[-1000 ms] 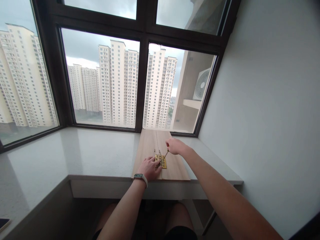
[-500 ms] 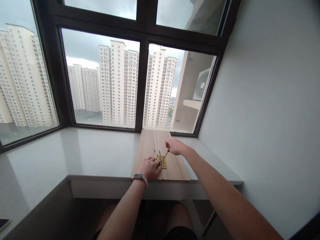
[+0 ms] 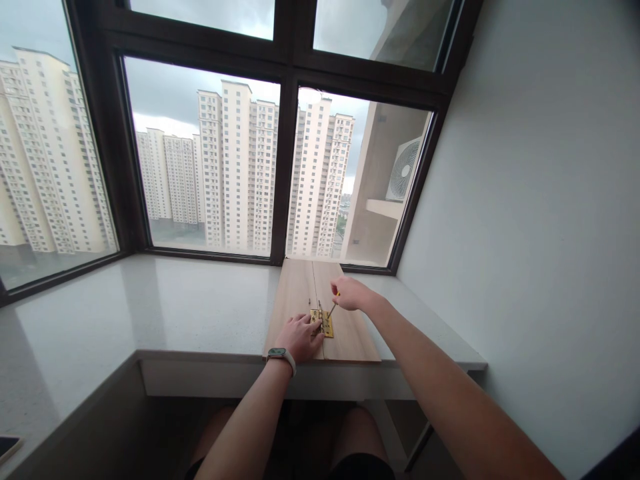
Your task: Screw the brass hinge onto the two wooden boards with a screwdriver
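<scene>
A brass-coloured hinge (image 3: 329, 326) lies across the seam between two pale wooden boards (image 3: 345, 343). My left hand (image 3: 301, 335) rests on its near left part, fingers stretched out and pressing it down on the wood; the palm side is hidden. In my right hand (image 3: 349, 293), closed above the right board, is a screwdriver (image 3: 334, 307) with a yellow handle mostly covered by the fingers. Its thin shaft slants down to the right leaf of the hinge, where the tip meets it. A small screw (image 3: 309, 302) sits on the left board, beyond the hinge.
The boards lie on a white stone counter (image 3: 210, 307) that runs along dark-framed windows (image 3: 285, 167). A white wall (image 3: 530, 200) rises at the right. Part of a dark flat object (image 3: 7, 447) shows at the left counter edge. My knees are under the counter.
Less of the yellow screwdriver handle shows between my right fingers than before. My left hand and the hinge have stayed in place.
</scene>
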Demonstrator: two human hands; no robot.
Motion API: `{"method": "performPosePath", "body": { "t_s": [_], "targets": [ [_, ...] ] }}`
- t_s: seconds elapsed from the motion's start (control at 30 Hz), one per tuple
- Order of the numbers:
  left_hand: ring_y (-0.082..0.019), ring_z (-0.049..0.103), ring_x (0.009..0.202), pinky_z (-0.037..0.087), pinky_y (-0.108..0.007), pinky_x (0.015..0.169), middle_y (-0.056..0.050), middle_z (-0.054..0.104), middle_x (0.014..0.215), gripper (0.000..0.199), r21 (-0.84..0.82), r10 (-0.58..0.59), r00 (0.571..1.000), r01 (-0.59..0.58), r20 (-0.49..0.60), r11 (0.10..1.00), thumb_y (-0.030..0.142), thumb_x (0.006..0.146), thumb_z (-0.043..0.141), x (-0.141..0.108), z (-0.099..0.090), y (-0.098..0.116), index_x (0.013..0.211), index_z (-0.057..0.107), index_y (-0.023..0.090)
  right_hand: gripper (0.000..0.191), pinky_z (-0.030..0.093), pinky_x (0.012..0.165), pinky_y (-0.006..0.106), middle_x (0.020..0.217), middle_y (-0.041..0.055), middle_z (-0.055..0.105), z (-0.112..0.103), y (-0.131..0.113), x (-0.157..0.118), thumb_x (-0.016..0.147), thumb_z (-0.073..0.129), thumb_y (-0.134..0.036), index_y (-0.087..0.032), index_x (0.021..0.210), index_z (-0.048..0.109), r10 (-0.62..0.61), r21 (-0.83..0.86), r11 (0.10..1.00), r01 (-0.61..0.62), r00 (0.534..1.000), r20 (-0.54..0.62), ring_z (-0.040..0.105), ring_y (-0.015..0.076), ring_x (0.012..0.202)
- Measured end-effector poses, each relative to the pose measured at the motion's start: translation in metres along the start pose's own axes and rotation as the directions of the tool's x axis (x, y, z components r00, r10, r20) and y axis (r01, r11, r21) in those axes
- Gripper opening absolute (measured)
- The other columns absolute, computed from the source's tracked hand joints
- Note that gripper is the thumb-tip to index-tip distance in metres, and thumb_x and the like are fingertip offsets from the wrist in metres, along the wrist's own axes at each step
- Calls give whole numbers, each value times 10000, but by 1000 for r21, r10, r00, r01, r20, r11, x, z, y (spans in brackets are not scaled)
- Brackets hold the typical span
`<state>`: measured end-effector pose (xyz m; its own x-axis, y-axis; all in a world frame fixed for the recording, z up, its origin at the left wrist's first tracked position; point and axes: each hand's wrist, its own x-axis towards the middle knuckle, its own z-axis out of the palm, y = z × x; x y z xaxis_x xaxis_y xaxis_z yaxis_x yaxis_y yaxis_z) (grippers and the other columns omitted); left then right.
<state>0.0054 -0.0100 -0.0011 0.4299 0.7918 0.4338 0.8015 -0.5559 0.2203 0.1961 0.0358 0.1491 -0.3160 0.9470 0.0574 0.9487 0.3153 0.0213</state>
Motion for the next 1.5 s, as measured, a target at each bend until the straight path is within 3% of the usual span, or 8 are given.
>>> {"method": "performPosePath", "body": {
  "t_s": [0.17, 0.3, 0.73, 0.9, 1.03, 1.17, 1.37, 1.5],
  "targets": [
    [-316, 540, 1249, 449, -481, 1019, -95, 653, 1289, 470, -7, -10, 1000, 10, 0, 1000, 555, 982, 463, -1, -1, 1, 1342, 638, 309, 249, 404, 656, 237, 1149, 78, 639, -4, -1, -5, 782, 714, -129, -218, 1003, 645, -33, 55, 998, 31, 999, 37, 627, 172, 890],
    [-317, 534, 1260, 446, -477, 1026, -95, 649, 1300, 472, -11, -14, 1000, 14, 6, 1000, 542, 980, 474, -1, -2, 1, 1359, 629, 308, 239, 401, 658, 211, 1125, 64, 650, -5, 0, -6, 793, 699, -77, -209, 984, 643, -44, 95, 995, 39, 998, 49, 628, 158, 912],
    [-315, 546, 1241, 457, -474, 1007, -99, 658, 1274, 453, -5, -7, 1000, 7, -6, 1000, 532, 974, 488, -1, 0, 2, 1336, 642, 307, 47, 399, 703, 255, 1086, 58, 697, 1, 0, 3, 904, 655, -248, -218, 940, 649, 3, 28, 1000, -3, 1000, -20, 631, 178, 931],
    [-316, 544, 1248, 458, -472, 1008, -98, 658, 1279, 457, -8, -5, 1000, 5, -5, 1000, 533, 976, 484, 0, 0, 1, 1343, 638, 308, 116, 413, 695, 253, 1118, 70, 673, 0, -1, 1, 872, 682, -265, -227, 980, 664, 9, 29, 1000, -9, 1000, 0, 634, 181, 911],
    [-312, 547, 1246, 457, -471, 1011, -96, 657, 1281, 464, -11, -1, 1000, 1, -3, 1000, 541, 979, 475, -1, 0, 0, 1346, 636, 308, 230, 406, 645, 238, 1153, 82, 655, -5, -1, -3, 790, 719, -150, -223, 1002, 666, -9, 43, 999, 6, 999, 49, 636, 182, 902],
    [-309, 542, 1255, 457, -466, 1015, -96, 650, 1294, 468, -11, -3, 1000, 4, 2, 1000, 541, 984, 464, -1, 0, -1, 1354, 630, 307, 220, 410, 670, 220, 1112, 65, 685, -5, -1, -4, 788, 710, -95, -214, 968, 663, -10, 72, 997, 6, 999, 52, 642, 180, 950],
    [-310, 545, 1240, 452, -472, 1024, -98, 659, 1271, 460, -5, -2, 1000, 2, -13, 1000, 538, 976, 482, 0, 0, 0, 1337, 642, 303, 170, 402, 671, 228, 1100, 51, 706, 0, 2, 0, 794, 732, -138, -221, 931, 675, -12, 41, 999, 12, 1000, -5, 648, 176, 946],
    [-313, 552, 1222, 464, -471, 996, -95, 662, 1257, 447, -3, 1, 1000, -2, -14, 1000, 536, 976, 483, 0, -1, 1, 1323, 650, 307, 93, 414, 693, 255, 1026, 53, 721, 2, 1, 2, 838, 737, -265, -234, 902, 677, 25, -4, 1000, -25, 999, -30, 657, 195, 937]
  ]
}}
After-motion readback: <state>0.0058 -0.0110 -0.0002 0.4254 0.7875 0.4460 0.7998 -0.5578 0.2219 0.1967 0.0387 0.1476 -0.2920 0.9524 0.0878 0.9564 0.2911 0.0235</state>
